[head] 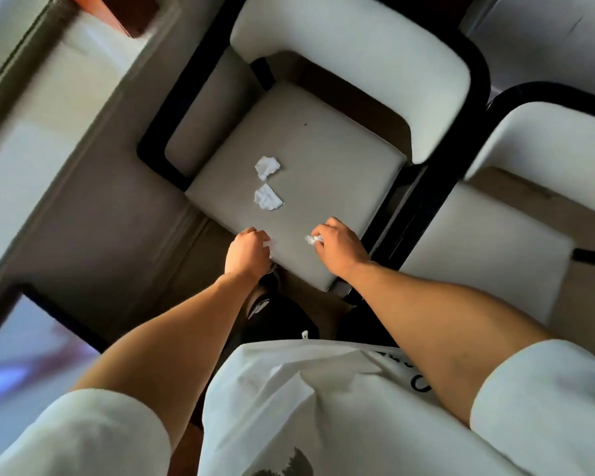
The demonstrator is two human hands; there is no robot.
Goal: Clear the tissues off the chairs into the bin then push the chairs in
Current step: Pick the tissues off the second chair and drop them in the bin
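The chair (299, 159) stands straight ahead of both hands, its grey seat bounded by a black frame and a pale curved backrest on the far side. The seat's near edge runs just under the knuckles, with its near corner between the two forearms. Beyond the fingers the seat surface is bare except for two tissues, so there is free room across most of the cushion. Close beside the right hand, on its outer side, a second chair (488, 242) stands almost frame to frame with the first, leaving only a narrow dark gap. On the outer side of the left hand the floor (93, 235) lies open up to a pale band along the far left edge, which is too blurred to identify.

The left hand (246, 252) is curled over the near edge of the seat, its fingers (255, 235) drawn in around a scrap of white tissue (268, 244) that peeks out at the thumb side. The right hand (337, 245) rests on the seat, its fingers (318, 235) bent and pinching a small crumpled tissue (313, 239) at the tips.

Ahead of the left hand's fingers lies the nearer loose tissue (268, 198), and just beyond it the farther loose tissue (267, 167), the two apart and both flat on the cushion.
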